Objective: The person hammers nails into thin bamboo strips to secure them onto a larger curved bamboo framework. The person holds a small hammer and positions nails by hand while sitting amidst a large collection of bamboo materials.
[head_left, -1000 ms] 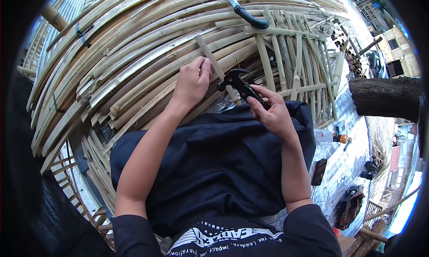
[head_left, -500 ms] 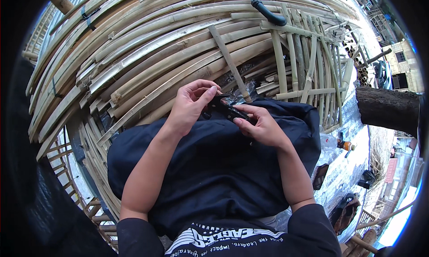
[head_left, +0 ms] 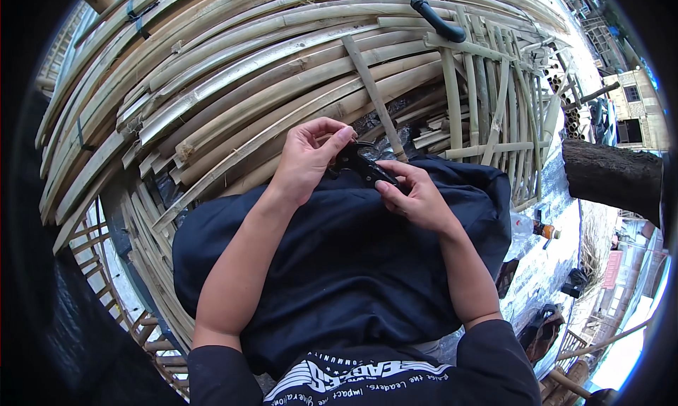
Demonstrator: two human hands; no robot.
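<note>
Above the dark cloth [head_left: 339, 265] across my lap, I hold a small black hand tool [head_left: 371, 170] with rivets along its body and a curved metal edge at its upper end. My right hand [head_left: 415, 197] pinches the tool's lower right end between thumb and fingers. At its upper left end is my left hand [head_left: 307, 155], closed, thumb and forefinger pressed together beside the curved edge. The left fingers partly hide that end, so the tool's exact kind cannot be made out.
Split bamboo strips [head_left: 247, 88] lie stacked just beyond my hands. A bamboo lattice [head_left: 487, 88] stands at the far right, with a black-ended pipe [head_left: 438, 21] over it. Rightward are a dark log [head_left: 611, 176] and a plastic bottle [head_left: 522, 224].
The tool and both hands keep nearly the same grip. The left hand has shifted slightly up and right. The surroundings have slid a little in the view.
</note>
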